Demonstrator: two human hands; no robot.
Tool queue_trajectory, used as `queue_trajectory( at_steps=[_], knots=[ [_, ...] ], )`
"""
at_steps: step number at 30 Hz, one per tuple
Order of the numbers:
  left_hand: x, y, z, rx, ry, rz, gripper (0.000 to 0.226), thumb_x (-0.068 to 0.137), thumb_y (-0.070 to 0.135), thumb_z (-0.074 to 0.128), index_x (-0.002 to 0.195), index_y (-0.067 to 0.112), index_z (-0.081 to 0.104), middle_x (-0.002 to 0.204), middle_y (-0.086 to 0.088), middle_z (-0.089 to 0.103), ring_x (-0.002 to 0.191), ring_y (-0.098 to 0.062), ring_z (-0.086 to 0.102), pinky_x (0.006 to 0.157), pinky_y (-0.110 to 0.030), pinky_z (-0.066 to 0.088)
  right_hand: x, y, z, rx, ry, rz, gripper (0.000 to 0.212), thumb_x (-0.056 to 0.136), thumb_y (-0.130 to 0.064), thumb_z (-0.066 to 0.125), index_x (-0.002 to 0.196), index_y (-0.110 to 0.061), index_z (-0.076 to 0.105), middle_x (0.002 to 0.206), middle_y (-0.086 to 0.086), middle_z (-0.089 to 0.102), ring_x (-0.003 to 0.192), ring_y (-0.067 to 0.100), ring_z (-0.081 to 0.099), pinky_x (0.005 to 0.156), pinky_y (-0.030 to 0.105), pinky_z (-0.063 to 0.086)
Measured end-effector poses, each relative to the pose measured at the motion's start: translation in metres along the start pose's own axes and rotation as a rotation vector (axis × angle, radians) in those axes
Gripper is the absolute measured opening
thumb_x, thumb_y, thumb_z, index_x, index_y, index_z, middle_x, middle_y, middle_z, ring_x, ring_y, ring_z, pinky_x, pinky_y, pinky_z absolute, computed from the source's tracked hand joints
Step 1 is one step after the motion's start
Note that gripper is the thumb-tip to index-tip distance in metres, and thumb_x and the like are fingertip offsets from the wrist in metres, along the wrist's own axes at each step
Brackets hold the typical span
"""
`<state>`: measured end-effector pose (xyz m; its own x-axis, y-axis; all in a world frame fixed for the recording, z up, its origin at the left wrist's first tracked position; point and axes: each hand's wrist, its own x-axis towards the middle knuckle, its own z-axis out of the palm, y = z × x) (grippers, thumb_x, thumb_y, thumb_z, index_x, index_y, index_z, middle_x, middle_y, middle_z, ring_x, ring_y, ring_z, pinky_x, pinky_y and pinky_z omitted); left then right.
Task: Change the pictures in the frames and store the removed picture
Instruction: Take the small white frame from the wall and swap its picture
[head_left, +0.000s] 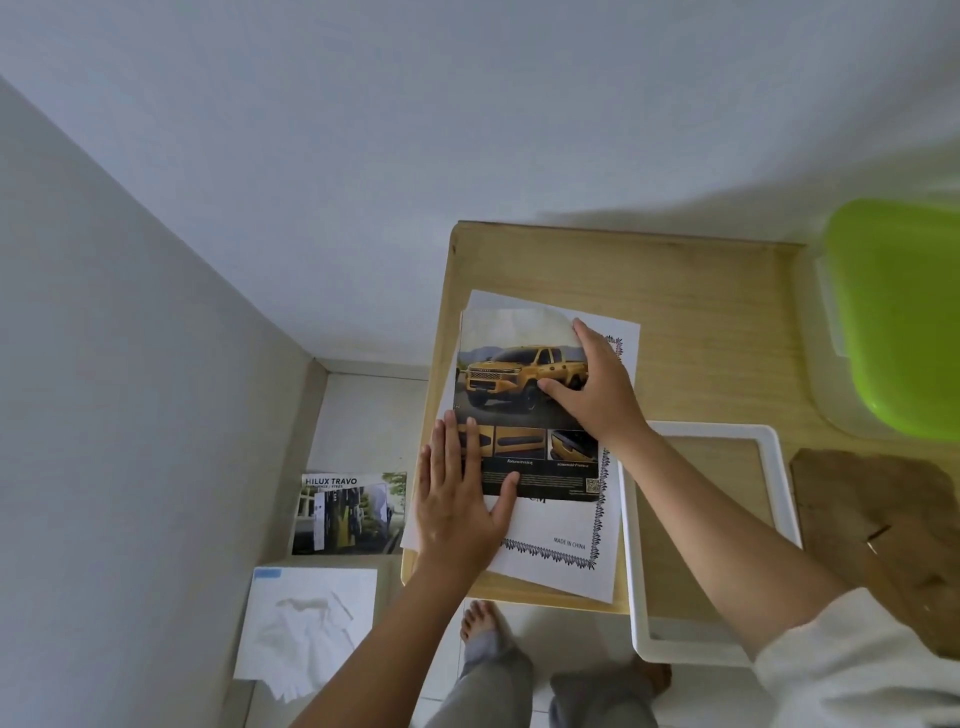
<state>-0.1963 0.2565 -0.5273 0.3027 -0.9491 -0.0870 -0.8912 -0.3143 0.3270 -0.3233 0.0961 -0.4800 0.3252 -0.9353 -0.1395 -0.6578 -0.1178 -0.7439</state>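
Note:
A picture of a yellow pickup truck (511, 374) lies on a white sheet with a black patterned border (566, 545) on the wooden table (701, 322). My left hand (460, 506) rests flat with straight fingers on the picture's lower left edge. On the picture's right side, my right hand (597, 387) presses down with fingers spread. To the right, an empty white picture frame (776, 483) hangs partly over the table's front edge. The brown backing board (878, 525) lies at the right, partly under my sleeve.
A green-lidded plastic box (904, 312) sits at the table's far right. On the floor to the left lie a "Hilux Travo" brochure (348, 514) and a box of white tissues (306, 629). A wall runs along the left. My feet (483, 623) stand below the table edge.

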Motion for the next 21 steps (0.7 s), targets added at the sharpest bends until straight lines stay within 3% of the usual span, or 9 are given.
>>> queue_trajectory(
  at_steps=[7, 9, 11, 15, 21],
  knots=[
    [0.001, 0.0, -0.002, -0.009, 0.005, 0.0, 0.075, 0.091, 0.061, 0.022, 0.148, 0.012, 0.019, 0.156, -0.009, 0.011, 0.144, -0.022, 0.005, 0.117, -0.034, 0.001, -0.019, -0.003, 0.0, 0.213, 0.094, 0.151, 0.072, 0.085, -0.006, 0.063, 0.146, -0.013, 0.025, 0.15, 0.003, 0.032, 0.138, 0.015, 0.03, 0.112, 0.028, 0.028],
    [0.002, 0.0, -0.003, -0.017, 0.004, -0.002, 0.076, 0.091, 0.061, 0.019, 0.148, 0.012, 0.019, 0.156, -0.009, 0.011, 0.144, -0.022, 0.005, 0.117, -0.034, 0.001, -0.027, -0.001, 0.001, 0.299, 0.104, 0.181, 0.071, 0.086, -0.004, 0.06, 0.146, -0.014, 0.025, 0.149, 0.001, 0.034, 0.134, 0.013, 0.037, 0.109, 0.034, 0.037],
    [0.002, 0.0, -0.004, -0.025, 0.003, -0.004, 0.076, 0.091, 0.062, 0.018, 0.148, 0.012, 0.02, 0.156, -0.01, 0.012, 0.144, -0.022, 0.006, 0.117, -0.033, 0.001, -0.035, -0.002, 0.001, 0.352, 0.101, 0.215, 0.067, 0.088, -0.002, 0.056, 0.146, -0.016, 0.025, 0.149, 0.001, 0.035, 0.126, 0.006, 0.042, 0.103, 0.027, 0.041],
    [0.003, -0.001, -0.003, -0.036, 0.014, -0.005, 0.077, 0.09, 0.064, 0.015, 0.147, 0.012, 0.023, 0.155, -0.01, 0.017, 0.143, -0.021, 0.008, 0.116, -0.033, 0.001, -0.05, -0.005, 0.001, 0.436, 0.076, 0.24, 0.064, 0.092, 0.0, 0.05, 0.147, -0.02, 0.024, 0.152, -0.003, 0.028, 0.138, 0.014, 0.029, 0.105, 0.018, 0.029],
    [0.013, 0.009, -0.029, -0.416, 0.009, -0.092, 0.078, 0.083, 0.067, 0.031, 0.147, 0.024, 0.022, 0.157, 0.002, 0.006, 0.144, -0.013, 0.0, 0.118, -0.043, 0.012, -0.059, -0.016, -0.016, 0.54, 0.103, 0.236, 0.06, 0.093, 0.001, 0.049, 0.145, -0.021, 0.029, 0.151, -0.005, 0.029, 0.137, 0.019, 0.031, 0.102, 0.023, 0.029]
  ],
)
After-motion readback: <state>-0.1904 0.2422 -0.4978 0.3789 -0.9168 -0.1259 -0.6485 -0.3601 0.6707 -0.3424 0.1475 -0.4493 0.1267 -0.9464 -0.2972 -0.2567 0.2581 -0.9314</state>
